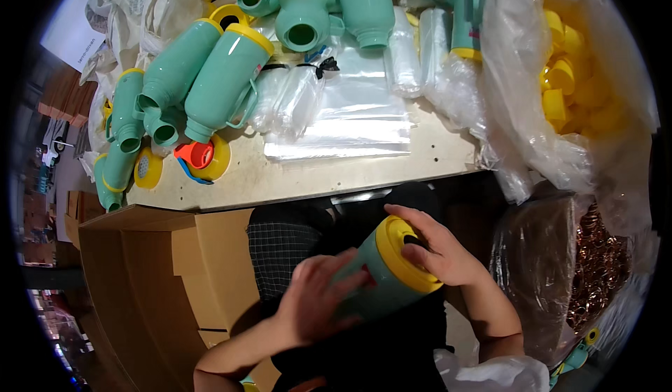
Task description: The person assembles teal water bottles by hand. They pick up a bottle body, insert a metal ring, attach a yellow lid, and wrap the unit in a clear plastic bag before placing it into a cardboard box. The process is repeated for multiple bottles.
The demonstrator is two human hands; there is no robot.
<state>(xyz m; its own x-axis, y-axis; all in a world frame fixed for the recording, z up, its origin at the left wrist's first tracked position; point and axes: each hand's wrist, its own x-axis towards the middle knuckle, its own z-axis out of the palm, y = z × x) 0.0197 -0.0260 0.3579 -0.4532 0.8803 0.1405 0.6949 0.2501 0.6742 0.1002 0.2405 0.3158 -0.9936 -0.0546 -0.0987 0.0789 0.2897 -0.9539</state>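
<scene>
Here, blurred, spread left fingers hide part of a green bottle; right fingers clasp its lid.

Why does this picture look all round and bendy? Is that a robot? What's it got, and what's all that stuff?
No robot here! Those are a person's bare hands. The camera sits on the person's head and looks down, so we see roughly what they see. Its very wide lens bends straight edges and leaves dark corners.

The right hand holds a green bottle by its yellow end. The left hand is blurry and lies along the bottle's side, so I can't tell how firmly it's touching.

On the table are more green bottles and clear plastic bags. On the right, a big see-through bag holds yellow pieces. Below the table, on the left, is an open cardboard box.
</scene>
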